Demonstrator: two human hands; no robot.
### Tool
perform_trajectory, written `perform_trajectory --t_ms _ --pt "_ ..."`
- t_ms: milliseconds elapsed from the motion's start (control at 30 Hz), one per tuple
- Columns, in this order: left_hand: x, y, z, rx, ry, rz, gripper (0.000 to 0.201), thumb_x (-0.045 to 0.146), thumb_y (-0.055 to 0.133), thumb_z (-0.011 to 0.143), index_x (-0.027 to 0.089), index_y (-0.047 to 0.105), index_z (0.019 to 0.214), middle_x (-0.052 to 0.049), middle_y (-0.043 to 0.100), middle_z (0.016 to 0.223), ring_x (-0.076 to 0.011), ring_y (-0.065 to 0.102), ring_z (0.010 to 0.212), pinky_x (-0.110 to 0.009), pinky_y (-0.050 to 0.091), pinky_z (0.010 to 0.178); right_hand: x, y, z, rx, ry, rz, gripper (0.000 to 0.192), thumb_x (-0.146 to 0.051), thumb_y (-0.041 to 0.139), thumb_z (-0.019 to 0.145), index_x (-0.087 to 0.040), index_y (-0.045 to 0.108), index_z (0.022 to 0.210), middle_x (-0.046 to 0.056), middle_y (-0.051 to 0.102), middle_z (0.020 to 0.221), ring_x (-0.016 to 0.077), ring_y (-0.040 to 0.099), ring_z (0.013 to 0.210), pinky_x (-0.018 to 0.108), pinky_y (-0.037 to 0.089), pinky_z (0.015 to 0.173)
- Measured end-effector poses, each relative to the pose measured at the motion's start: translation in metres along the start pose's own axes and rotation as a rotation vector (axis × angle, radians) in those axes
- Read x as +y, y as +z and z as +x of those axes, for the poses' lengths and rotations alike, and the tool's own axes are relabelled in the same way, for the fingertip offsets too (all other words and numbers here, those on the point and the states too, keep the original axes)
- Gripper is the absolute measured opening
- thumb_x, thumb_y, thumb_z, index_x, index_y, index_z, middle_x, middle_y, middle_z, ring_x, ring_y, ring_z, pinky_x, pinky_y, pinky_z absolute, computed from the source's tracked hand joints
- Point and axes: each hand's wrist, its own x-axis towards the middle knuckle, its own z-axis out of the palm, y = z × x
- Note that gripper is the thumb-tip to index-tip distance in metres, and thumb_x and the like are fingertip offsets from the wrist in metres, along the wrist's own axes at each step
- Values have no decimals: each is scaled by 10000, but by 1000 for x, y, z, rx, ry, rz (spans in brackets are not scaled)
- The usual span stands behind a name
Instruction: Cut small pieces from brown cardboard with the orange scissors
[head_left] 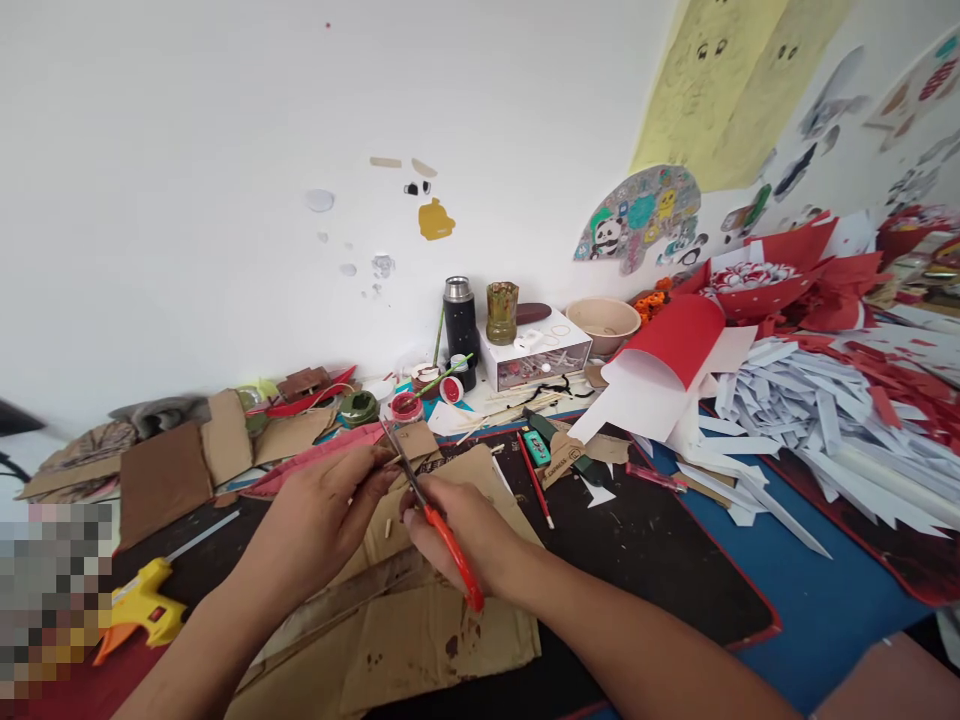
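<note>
Landmark: the flat sheet of stained brown corrugated cardboard [442,630] lying on the dark table [660,560].

Right hand [457,535] is hovering over the far part of that cardboard, fingers curling through the loops of a pair of scissors with smooth orange-red plastic handles and thin steel blades [431,515]. The blades are pointing up and away toward the wall, standing slightly parted; the handle tail is hanging below the palm. Forearm is coming in from the lower right, wrist bent inward.

Left hand [319,520] is sitting just left of the scissors, above the cardboard's left half. Thumb and forefinger are pressing together on a small pale wooden stick [391,462], the tip of which is meeting the blades. Remaining fingers are folding loosely. Forearm is entering from the lower left.

Left of the cardboard, a yellow plastic glue gun with an orange nozzle [142,605] is lying on its side. Beyond the cardboard's far right corner, a thin red pencil [535,494] is resting. Well right of it, a heap of white pointed paper strips [810,420] is lying.
</note>
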Motion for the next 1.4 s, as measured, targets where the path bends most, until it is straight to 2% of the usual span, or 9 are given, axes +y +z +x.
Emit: perform_trajectory --t_ms 233,467,567,733,933,1100,1267,1400 --pt "8 -2 3 15 -57 -45 267 343 496 1074 254 648 873 20 688 688 -179 630 563 -273 475 565 0 -6 -2 -34 -29 -34 132 -316 685 983 -230 690 1083 -24 630 757 167 568 658 280 433 643" --pt "11 -2 3 40 -87 -85 322 364 487 1074 258 648 816 30 669 644 -170 610 529 -261 498 571 -1 -6 -3 -50 -61 -28 211 -324 721 978 -234 674 1162 -13 680 812 169 621 683 274 466 648" --pt "11 -3 3 58 -79 -85 293 346 506 1066 253 673 844 36 671 645 -163 603 518 -256 492 562 -2 -7 -3 -40 -64 -3 168 -301 714 978 -230 680 1126 -12 690 838 157 614 681 263 457 638" --pt "12 -3 3 52 -94 -112 290 351 511 1062 250 672 843 29 696 670 -164 622 546 -256 486 556 -8 -6 -4 -13 -35 -22 61 -270 681 972 -219 695 1004 -21 652 752 154 565 648 276 433 631" --pt "13 8 2 4 -238 -164 395 446 465 1075 258 604 756 40 624 590 -164 572 501 -258 454 505 -1 9 -2 45 41 -40 74 -174 634 958 -197 697 990 20 734 854 180 646 741 275 468 692" --pt "5 15 2 33 -205 -88 346 441 483 1061 256 673 838 20 699 648 -183 628 529 -264 493 538 6 9 2 63 55 -25 99 -162 612 979 -204 701 987 7 690 783 172 626 688 265 452 658" --pt "-1 4 1 72 -94 -11 324 439 504 1079 266 739 939 -18 795 774 -212 734 631 -272 551 602 -3 -4 1 20 11 1 89 -212 642 979 -206 717 1027 1 666 780 164 584 656 268 439 636" --pt "0 -4 1 79 -76 72 267 421 547 1072 267 722 942 -23 813 818 -223 759 672 -278 556 627 -3 -6 0 5 -2 8 80 -236 663 972 -212 708 1034 0 679 809 168 601 692 271 447 654"
